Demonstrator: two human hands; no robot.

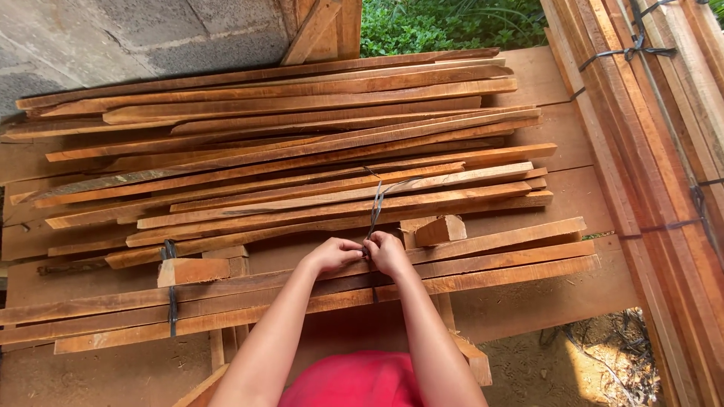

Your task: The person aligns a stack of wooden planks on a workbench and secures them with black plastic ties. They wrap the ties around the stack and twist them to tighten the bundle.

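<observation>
My left hand (333, 253) and my right hand (388, 252) meet over a bundle of long wooden slats (483, 267) lying across the near part of a wooden bench. Both pinch a dark strap (375, 207) that wraps the bundle near its middle; its loose ends stick up and away from my hands. A second dark strap (172, 298) is tied round the same bundle at the left. A small wooden block (440, 230) lies just right of my right hand.
A big loose pile of thin slats (286, 143) covers the bench behind the bundle. Strapped bundles of planks (664, 151) run along the right side. A grey block wall (113, 38) stands at the back left, green plants (445, 22) behind. Sandy ground (573, 362) shows at lower right.
</observation>
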